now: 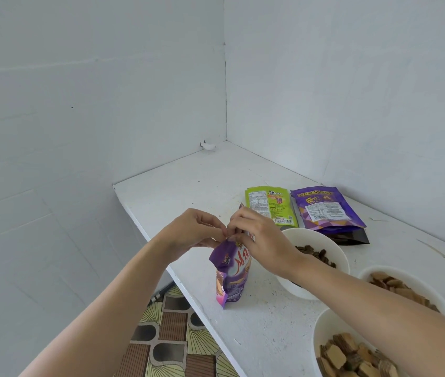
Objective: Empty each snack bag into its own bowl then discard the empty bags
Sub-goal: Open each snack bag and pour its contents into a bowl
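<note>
Standing upright on the white shelf (256, 322), a glossy, crinkled purple wafer bag (232, 276) has its top edge pinched by left hand (192, 231) and right hand (259, 235), seemingly between curled fingertips meeting there.

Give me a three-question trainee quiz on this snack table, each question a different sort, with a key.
1. True or false: the left hand and the right hand both pinch the top of the upright purple bag.
2. Multiple choice: the green bag lies A) inside a bowl, B) flat on the table beside the Wafer Cubes bag, C) in the left hand.
3. Short answer: which holds the darkest snacks: the far bowl, the middle bowl or the near bowl?
Key: 1 true; 2 B; 3 the far bowl.
</note>
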